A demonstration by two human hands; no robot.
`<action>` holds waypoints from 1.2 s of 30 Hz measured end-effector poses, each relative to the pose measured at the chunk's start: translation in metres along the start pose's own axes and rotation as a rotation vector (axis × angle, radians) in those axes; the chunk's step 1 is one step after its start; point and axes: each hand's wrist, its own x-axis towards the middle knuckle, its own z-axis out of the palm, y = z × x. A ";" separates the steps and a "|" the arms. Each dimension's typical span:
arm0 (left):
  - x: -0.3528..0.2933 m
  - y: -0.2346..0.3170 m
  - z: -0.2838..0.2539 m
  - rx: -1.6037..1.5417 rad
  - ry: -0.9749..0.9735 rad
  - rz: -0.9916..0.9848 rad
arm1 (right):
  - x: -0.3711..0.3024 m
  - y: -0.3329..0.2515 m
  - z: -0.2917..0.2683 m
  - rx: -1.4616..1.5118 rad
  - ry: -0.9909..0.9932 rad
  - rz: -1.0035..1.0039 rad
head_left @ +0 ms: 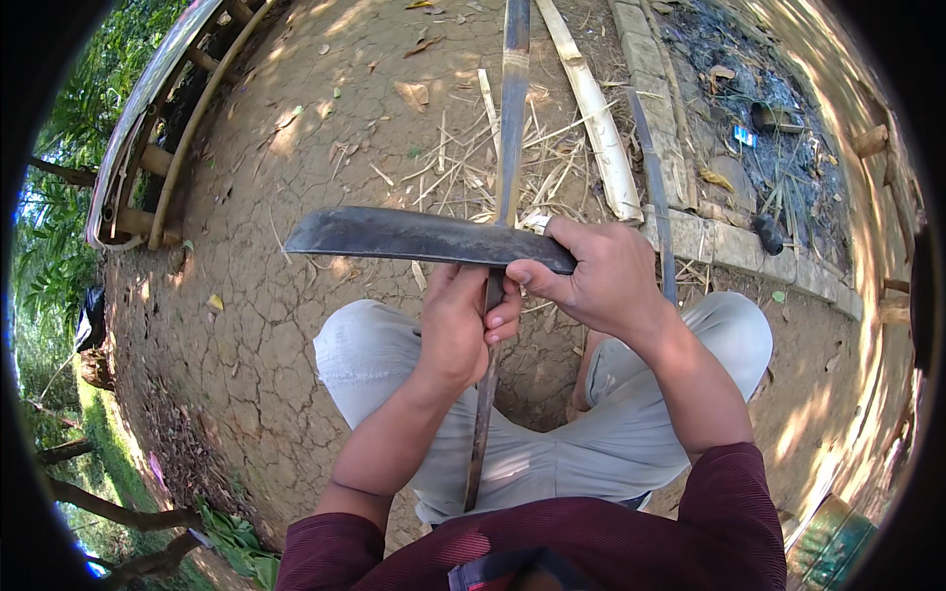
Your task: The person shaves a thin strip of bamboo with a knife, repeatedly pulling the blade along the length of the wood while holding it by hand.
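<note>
My right hand (613, 278) grips a machete (404, 234) at its right end, thumb pressed against the lower edge and fingers wrapped over the back. Its dark, broad blade points left and lies across a long, thin bamboo strip (513, 118). Just below the blade, my left hand (458, 323) is closed around that strip. The strip runs from the far top of the view down between my bent legs toward my lap. Where blade and strip meet, I cannot tell whether the edge bites in. The machete's handle is hidden by my right hand.
Pale shavings (463, 175) litter the cracked earth ahead. A split bamboo piece (595, 113) and a dark strip (654, 187) lie to the right, beside a brick edging (724, 242) around ashes (788, 163). A bamboo-framed platform (202, 123) stands far left, a green tin (833, 544) near right.
</note>
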 end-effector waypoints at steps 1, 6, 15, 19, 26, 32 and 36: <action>0.001 -0.002 -0.002 0.036 0.020 0.001 | 0.000 0.000 0.001 -0.014 0.011 -0.019; 0.001 -0.005 0.002 0.022 0.073 -0.001 | 0.000 -0.002 0.004 -0.006 0.045 -0.027; -0.001 -0.008 0.005 0.099 0.125 0.042 | 0.002 0.004 0.011 -0.015 0.038 -0.020; 0.001 -0.009 0.005 0.152 0.102 0.103 | 0.004 0.014 0.014 -0.069 0.029 0.006; 0.000 -0.013 0.004 0.276 0.148 0.119 | 0.009 0.020 0.013 -0.101 0.050 -0.076; -0.001 -0.016 0.012 0.345 0.219 0.157 | 0.013 0.036 0.019 -0.115 0.097 -0.156; 0.001 -0.017 0.008 0.402 0.193 0.144 | 0.016 0.045 0.024 -0.153 0.106 -0.199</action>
